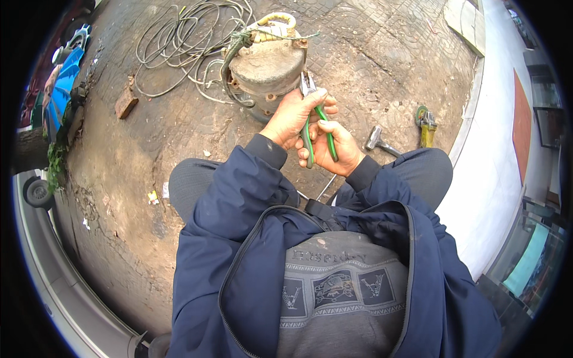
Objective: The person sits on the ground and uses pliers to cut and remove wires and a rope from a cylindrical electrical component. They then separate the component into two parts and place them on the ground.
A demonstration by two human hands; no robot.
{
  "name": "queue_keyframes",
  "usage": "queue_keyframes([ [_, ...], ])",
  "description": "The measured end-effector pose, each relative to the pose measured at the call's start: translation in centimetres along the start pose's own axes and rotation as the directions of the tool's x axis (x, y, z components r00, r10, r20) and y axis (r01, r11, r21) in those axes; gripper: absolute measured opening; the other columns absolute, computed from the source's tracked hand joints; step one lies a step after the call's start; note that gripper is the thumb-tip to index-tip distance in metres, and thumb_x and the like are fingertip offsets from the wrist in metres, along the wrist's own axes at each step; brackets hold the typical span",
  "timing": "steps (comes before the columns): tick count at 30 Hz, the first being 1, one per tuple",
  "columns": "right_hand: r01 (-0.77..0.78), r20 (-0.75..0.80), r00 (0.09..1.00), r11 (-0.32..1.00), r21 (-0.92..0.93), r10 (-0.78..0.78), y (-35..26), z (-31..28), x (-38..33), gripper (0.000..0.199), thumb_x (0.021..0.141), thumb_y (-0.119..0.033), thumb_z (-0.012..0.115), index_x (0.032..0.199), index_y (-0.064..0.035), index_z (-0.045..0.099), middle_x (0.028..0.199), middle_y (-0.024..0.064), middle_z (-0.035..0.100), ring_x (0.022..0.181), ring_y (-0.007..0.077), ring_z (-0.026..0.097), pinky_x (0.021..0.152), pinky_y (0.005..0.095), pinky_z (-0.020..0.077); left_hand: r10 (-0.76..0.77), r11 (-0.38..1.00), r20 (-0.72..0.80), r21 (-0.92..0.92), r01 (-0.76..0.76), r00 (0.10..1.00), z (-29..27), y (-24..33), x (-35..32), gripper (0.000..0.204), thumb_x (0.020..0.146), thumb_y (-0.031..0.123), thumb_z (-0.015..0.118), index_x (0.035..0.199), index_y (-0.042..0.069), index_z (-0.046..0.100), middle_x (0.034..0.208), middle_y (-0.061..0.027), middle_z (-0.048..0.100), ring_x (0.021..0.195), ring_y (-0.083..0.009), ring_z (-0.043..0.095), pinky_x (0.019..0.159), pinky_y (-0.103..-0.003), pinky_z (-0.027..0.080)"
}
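Both hands are closed on a pair of pliers (331,143) with green handles. My left hand (292,117) wraps the pliers near the pivot, its thumb laid along the upper part. Lower down, my right hand (334,150) grips around the handles. The metal jaws point away from me, close to the bolted rim of a dirty, round metal housing (268,67) that looks like a pump or motor. Whether the jaws touch it, I cannot tell. A yellow handle (277,22) tops the housing, and a dark cable (227,68) is tied there and runs down its left side.
Loose cable coils (173,45) lie beyond the housing to the left. A brick (126,103) sits farther left. By my right knee are a hammer (377,140) and a yellow angle grinder (427,128). Thin metal rods (326,187) lie between my legs.
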State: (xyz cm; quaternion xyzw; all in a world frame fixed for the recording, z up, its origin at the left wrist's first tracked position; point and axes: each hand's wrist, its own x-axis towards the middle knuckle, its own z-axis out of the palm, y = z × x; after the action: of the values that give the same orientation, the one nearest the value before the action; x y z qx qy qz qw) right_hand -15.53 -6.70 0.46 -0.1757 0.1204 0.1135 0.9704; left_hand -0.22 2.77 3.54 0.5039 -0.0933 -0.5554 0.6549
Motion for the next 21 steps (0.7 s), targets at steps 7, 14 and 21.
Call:
queue_keyframes([
  [7, -0.497, -0.307, 0.867, 0.661, -0.563, 0.392, -15.4, 0.7, -1.7, 0.04, 0.107, -0.046, 0.059, 0.103, -0.0064, 0.066, 0.098, 0.0167, 0.073, 0.077, 0.0257, 0.072, 0.072, 0.0447, 0.0621, 0.088, 0.996, 0.163, -0.043, -0.082, 0.983, 2.5, -1.3, 1.5, 0.043, 0.109, 0.037, 0.062, 0.125, -0.003, 0.068, 0.116, -0.0113, 0.073, 0.112, -0.0199, 0.071, 0.107, -0.039, 0.054],
  [14, -0.317, -0.194, 0.948, 0.787, -0.529, 0.251, -11.8, -0.4, -3.0, 0.037, 0.107, -0.036, 0.061, 0.126, -0.0032, 0.062, 0.108, 0.0195, 0.074, 0.088, 0.0289, 0.076, 0.08, 0.0457, 0.0638, 0.083, 0.995, 0.066, 0.046, -0.086, 0.994, 2.4, -1.9, 0.9, 0.043, 0.104, 0.043, 0.067, 0.113, 0.001, 0.07, 0.099, -0.0075, 0.072, 0.102, -0.0175, 0.069, 0.098, -0.035, 0.053],
  [21, -0.163, -0.151, 0.982, 0.904, -0.396, 0.111, -7.1, 2.2, -4.4, 0.035, 0.105, -0.022, 0.056, 0.135, -0.0035, 0.054, 0.127, 0.0283, 0.068, 0.11, 0.0389, 0.073, 0.093, 0.0537, 0.062, 0.077, 0.997, 0.029, 0.022, -0.078, 0.997, 2.0, -2.0, -0.1, 0.048, 0.107, 0.039, 0.064, 0.118, -0.007, 0.071, 0.105, -0.0125, 0.076, 0.094, -0.0165, 0.071, 0.088, -0.034, 0.058],
])
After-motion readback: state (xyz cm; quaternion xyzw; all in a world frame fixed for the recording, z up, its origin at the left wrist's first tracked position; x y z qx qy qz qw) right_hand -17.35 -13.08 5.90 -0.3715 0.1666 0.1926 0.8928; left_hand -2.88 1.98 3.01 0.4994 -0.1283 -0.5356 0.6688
